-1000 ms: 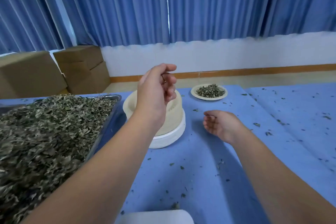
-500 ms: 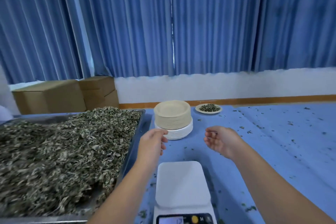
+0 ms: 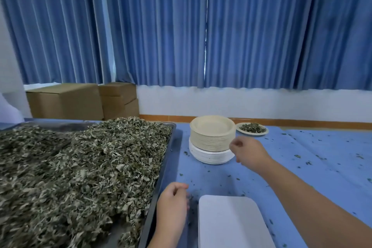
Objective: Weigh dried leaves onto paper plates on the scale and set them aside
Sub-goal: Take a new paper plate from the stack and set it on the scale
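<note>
Status: one plate of leaves (image 3: 252, 128) stands set aside at the far edge of the bench (image 3: 332, 147), just behind and to the right of the stack of empty plates (image 3: 212, 137) — so by this count one portion is done. The scale (image 3: 229, 223) in front of you is bare: no plate on its platform, and its display is out of frame. The tray (image 3: 168, 159) to your left is heaped with dried leaves (image 3: 80, 167), so nearly all the stock is left to weigh. Your right grip (image 3: 249, 153) is at the right side of the stack, fingers loosely curled, no plate seen in them; whether they touch the rim I cannot tell. Your left grip (image 3: 173, 205) hangs between the tray edge and the scale, fingers loosely curled, holding nothing. Judged step in hand: fetch a fresh plate for the scale. Left after that: seat it, add leaves to weight, move it beside the first — and repeat. Loose crumbs (image 3: 297, 156) lie scattered across the bench.
</note>
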